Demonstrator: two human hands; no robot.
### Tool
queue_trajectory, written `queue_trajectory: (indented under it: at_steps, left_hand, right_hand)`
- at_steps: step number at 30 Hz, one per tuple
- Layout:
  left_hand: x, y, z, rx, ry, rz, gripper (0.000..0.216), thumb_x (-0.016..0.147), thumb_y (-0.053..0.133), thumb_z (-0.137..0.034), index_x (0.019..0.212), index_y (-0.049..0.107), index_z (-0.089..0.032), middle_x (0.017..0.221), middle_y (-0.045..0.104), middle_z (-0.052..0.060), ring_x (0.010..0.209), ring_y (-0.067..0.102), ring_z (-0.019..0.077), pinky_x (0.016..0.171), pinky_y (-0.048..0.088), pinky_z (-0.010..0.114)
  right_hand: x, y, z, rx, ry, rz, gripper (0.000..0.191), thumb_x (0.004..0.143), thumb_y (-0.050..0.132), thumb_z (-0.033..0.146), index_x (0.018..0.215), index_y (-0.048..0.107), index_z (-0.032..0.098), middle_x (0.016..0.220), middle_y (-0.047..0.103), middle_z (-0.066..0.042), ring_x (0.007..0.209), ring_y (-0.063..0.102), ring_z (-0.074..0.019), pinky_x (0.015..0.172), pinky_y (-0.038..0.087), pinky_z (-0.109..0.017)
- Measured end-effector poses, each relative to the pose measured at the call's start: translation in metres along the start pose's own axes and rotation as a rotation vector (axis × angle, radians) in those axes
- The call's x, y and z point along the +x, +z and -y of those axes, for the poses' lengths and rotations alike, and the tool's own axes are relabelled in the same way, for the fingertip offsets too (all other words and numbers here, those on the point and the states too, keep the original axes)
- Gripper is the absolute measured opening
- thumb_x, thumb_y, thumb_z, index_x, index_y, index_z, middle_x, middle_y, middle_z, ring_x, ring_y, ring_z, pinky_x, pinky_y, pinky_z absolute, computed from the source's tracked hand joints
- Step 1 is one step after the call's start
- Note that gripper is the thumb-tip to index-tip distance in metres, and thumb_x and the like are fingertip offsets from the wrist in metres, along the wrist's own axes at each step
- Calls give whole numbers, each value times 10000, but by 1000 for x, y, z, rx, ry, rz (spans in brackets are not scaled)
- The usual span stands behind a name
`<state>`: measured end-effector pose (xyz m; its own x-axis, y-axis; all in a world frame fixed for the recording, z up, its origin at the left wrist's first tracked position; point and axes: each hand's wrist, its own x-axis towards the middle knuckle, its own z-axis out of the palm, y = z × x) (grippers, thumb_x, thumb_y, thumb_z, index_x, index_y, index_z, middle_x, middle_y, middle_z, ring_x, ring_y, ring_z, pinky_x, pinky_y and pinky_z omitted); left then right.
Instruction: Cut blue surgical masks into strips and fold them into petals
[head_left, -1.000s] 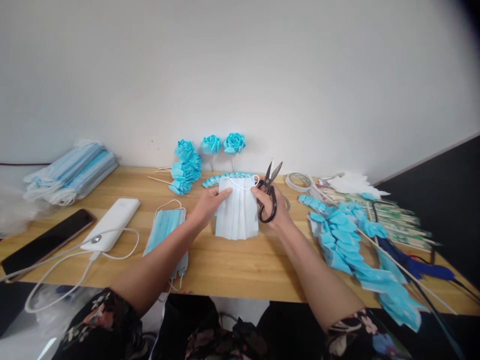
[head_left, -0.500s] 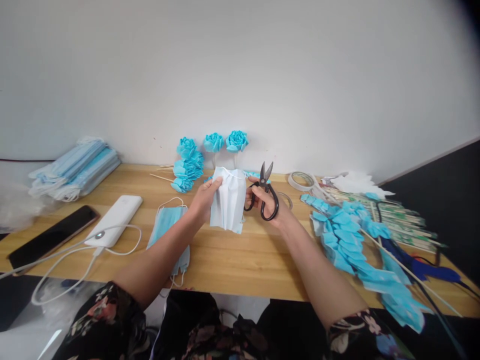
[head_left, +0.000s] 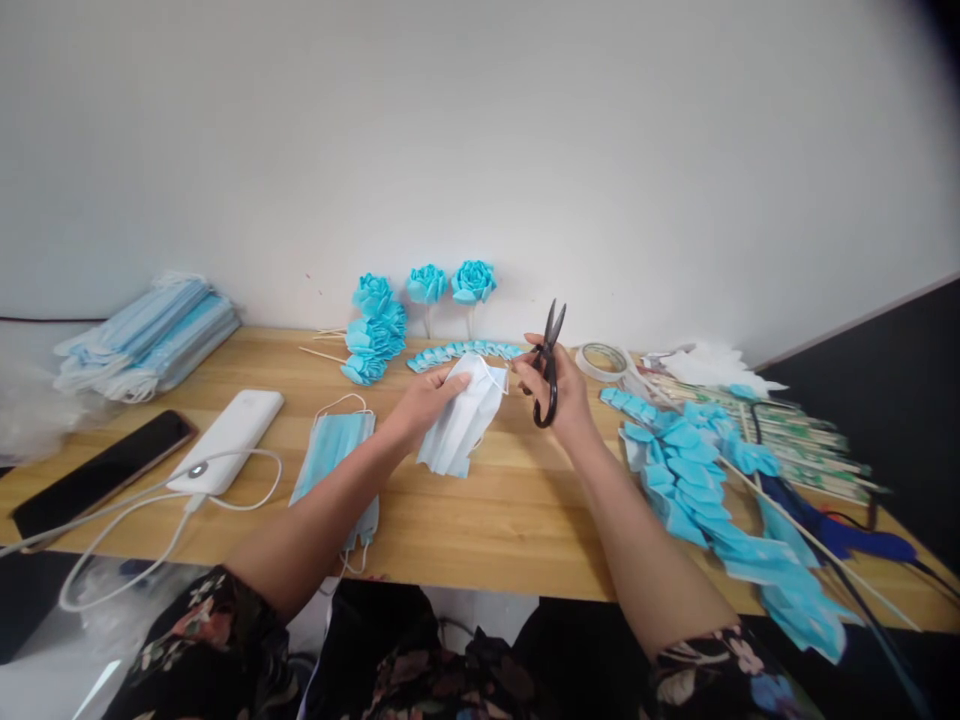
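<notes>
While left fingers [head_left: 456, 382] pinch a mask [head_left: 463, 425], right fingers [head_left: 532, 382] curl round scissors [head_left: 551, 346].

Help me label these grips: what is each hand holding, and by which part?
The left hand holds a pleated face mask near its upper left edge; the right hand holds black scissors at the handles, blades pointing up.

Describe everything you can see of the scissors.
The scissors have dark grey, metallic-looking blades and black looped handles; the handles' material is unclear. The blades stand slightly apart, tips upward. The right hand grips the handles, partly hiding them. They are held above the wooden table, to the right of the pale mask, blades clear of it.
</notes>
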<state>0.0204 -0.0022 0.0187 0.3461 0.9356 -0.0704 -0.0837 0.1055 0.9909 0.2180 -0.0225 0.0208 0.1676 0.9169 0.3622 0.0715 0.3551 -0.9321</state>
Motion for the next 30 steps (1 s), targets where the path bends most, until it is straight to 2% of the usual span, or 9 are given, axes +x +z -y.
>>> queue_trajectory:
  at_steps: [3,7,11,14,17,20,24,30]
  left_hand:
    - [-2,1,-1,196,88,-38,377,752,668,-520,753,637,-144,652,569,-6,572,482,121,526,364,225]
    - [-4,3,-2,282,190,-23,335,786,627,-481,717,625,-153,648,557,-10,587,481,122,531,342,219]
    - [-4,1,-2,280,155,59,314,727,704,-464,818,669,-166,745,633,10,631,537,141,547,372,219]
    - [-4,-1,-1,361,123,131,350,650,781,-409,906,710,-182,795,673,23,649,567,159,539,386,224]
    - [-4,-1,1,419,102,170,311,612,799,-353,862,739,-178,714,677,30,598,560,169,505,382,237]
    - [-2,0,3,456,92,137,209,600,782,-314,748,731,-175,632,662,24,543,549,172,476,371,247]
    - [-2,0,0,520,97,112,175,606,758,-282,753,734,-189,640,665,20,560,569,189,503,386,260]
    - [-6,-3,-12,432,16,279,262,623,787,-378,790,747,-180,706,688,48,593,579,195,509,402,262]
  right_hand:
    - [-4,3,5,-90,-70,94,422,773,734,382,1150,583,266,964,655,-23,857,621,-173,779,493,-319]
    - [-10,10,6,-179,-100,194,390,761,738,332,1119,607,253,939,644,-25,817,609,-182,767,486,-330]
    - [-11,8,8,-246,-132,153,284,780,691,279,1057,632,250,804,585,7,733,571,-159,729,475,-306]
    - [-10,3,10,-219,-144,148,288,781,685,284,1062,629,256,808,587,5,740,568,-160,717,476,-302]
    - [-9,-2,11,-189,-157,118,290,798,669,300,1081,623,260,846,599,-4,777,580,-164,719,479,-300]
    - [-6,-8,12,-203,-186,55,287,805,664,299,1087,621,263,865,602,-4,783,578,-156,719,480,-292]
    - [-2,-15,13,-228,-199,2,277,800,668,305,1071,626,263,839,587,5,752,565,-149,715,483,-293]
    - [-4,-11,11,-201,-167,66,296,799,682,337,1079,634,253,858,614,-7,790,588,-163,715,488,-296]
